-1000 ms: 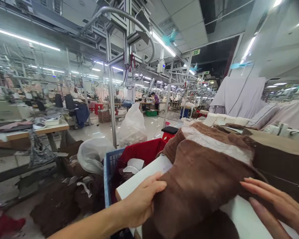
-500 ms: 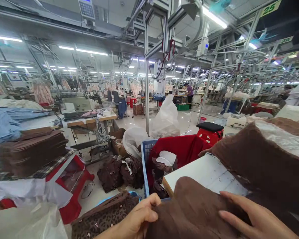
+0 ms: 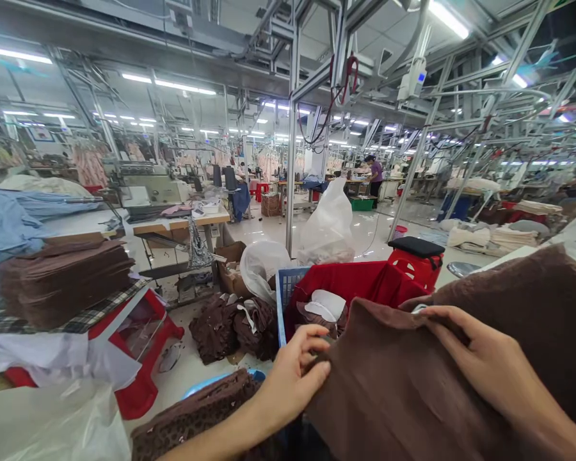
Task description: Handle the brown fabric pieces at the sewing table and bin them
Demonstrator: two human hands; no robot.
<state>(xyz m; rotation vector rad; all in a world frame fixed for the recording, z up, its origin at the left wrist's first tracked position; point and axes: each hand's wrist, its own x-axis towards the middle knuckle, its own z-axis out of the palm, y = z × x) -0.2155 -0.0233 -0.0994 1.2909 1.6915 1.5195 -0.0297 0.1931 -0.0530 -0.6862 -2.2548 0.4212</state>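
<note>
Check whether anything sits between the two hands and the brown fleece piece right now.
Nothing visible does. The left hand pinches the brown fleece piece at its left edge, and the right hand grips its top edge directly.

Garment factory floor, seen from a sewing workstation.

Long rows of fluorescent ceiling lights (image 3: 168, 83) are strung over a metal overhead frame (image 3: 292, 128); an industrial sewing machine (image 3: 146, 187) is set on a worktable (image 3: 182, 224), cut brown fabric pieces are stacked in a pile (image 3: 62, 278), scraps are gathered in a blue crate (image 3: 283, 301), and a worker (image 3: 375, 176) is seen at a distant table.
</note>
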